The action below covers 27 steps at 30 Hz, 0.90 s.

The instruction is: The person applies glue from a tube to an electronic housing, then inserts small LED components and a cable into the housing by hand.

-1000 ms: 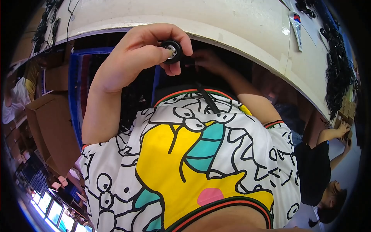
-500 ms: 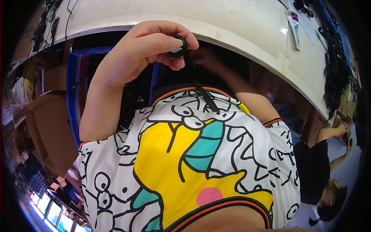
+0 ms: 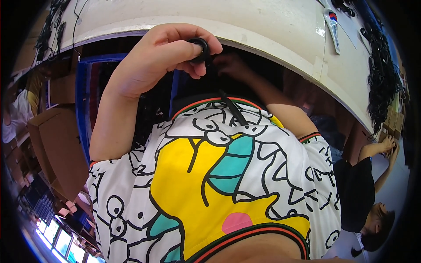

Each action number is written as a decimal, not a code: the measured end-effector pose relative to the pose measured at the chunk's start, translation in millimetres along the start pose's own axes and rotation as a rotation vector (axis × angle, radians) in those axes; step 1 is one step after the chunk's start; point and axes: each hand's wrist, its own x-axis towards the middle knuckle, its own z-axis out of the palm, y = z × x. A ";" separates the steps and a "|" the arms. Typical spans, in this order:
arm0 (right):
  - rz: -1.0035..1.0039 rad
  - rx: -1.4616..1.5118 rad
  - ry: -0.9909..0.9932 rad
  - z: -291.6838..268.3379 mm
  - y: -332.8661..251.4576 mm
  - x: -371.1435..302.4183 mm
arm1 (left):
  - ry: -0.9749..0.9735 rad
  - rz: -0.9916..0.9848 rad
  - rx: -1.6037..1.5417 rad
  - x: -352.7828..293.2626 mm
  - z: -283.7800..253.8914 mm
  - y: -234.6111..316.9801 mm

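Note:
My left hand is raised at the table's near edge, its thumb and fingers closed round a small round black piece with a ring-like rim. Part of that piece is covered by the thumb. Lower and to the right, in the shadow beneath the tabletop, is my right hand. Its fingers are bent and point toward the black piece; whatever they pinch is lost in the dark. A thin black strip lies against the front of my patterned shirt.
The pale tabletop curves across the front, carrying a white tube and a bundle of black cables at right. Below it stands a blue frame. A cardboard box is at left; a co-worker in black sits at right.
The black piece has turned in my left fingers, so its rim shows more and its shiny grey face no longer does. My left hand has shifted slightly left.

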 end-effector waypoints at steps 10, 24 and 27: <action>0.114 -0.123 0.050 -10.5 10.6 -1.3 | -0.056 0.182 -0.066 11.7 3.8 2.6; -0.333 -1.004 0.649 -165.3 -225.1 24.8 | 0.159 0.682 -0.291 21.3 6.8 -23.4; -0.317 -1.205 0.725 -182.6 -215.9 56.0 | 0.130 0.652 -0.285 18.4 -5.0 -29.0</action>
